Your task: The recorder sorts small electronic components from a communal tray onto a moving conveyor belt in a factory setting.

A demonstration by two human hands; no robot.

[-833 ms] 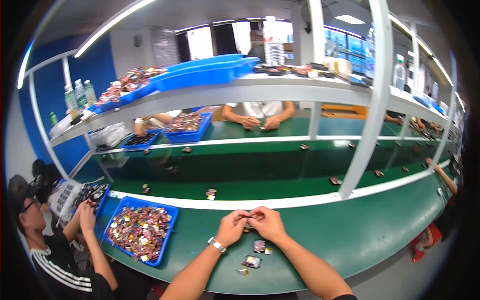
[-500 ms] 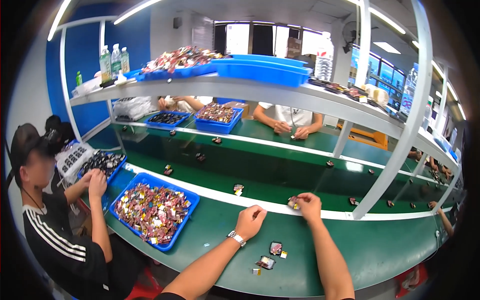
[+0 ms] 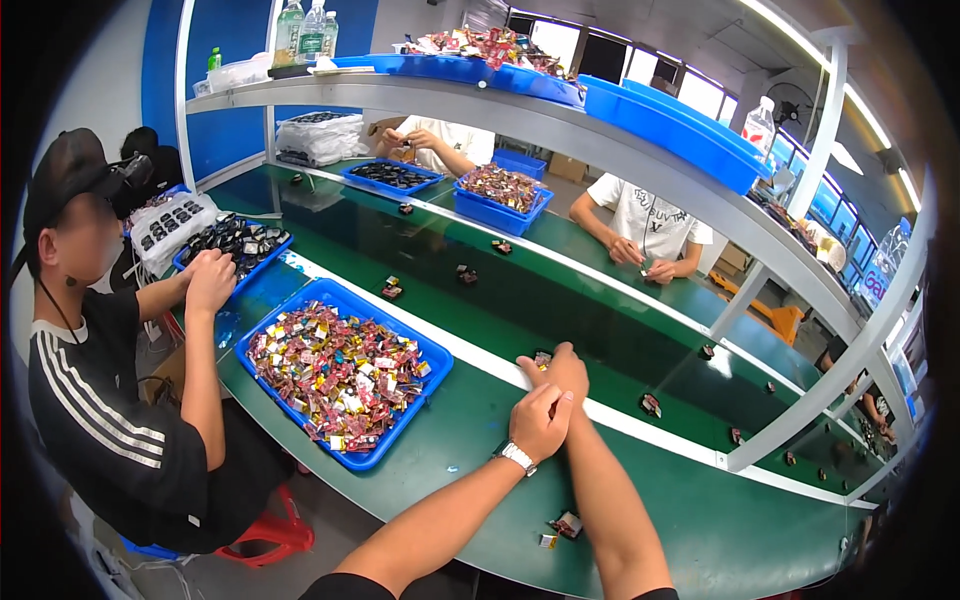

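At the white rail, my right hand (image 3: 562, 376) reaches over the edge of the green belt. Its thumb and fingers close around a small electronic assembly (image 3: 543, 359), partly hidden by them. My left hand (image 3: 540, 422), with a metal watch on its wrist, is curled beside the right wrist; whatever its fingers hold is hidden. On the green worktop near my right forearm lie a small black casing with a pale piece in it (image 3: 567, 524) and a small white-and-yellow flat piece (image 3: 548, 541). Another dark assembly (image 3: 651, 405) rests on the belt to the right.
To my left stands a blue tray (image 3: 440, 375) heaped with small pink, white and yellow pieces. A co-worker (image 3: 100, 370) sits beyond it, hands over a blue bin of black parts (image 3: 262, 270). A grey shelf (image 3: 600, 150) spans overhead; people work across the belt.
The view has swung left. My right hand has left the assembly it was handling, now on the belt, and reached another one farther left. My left hand has come against the right wrist.
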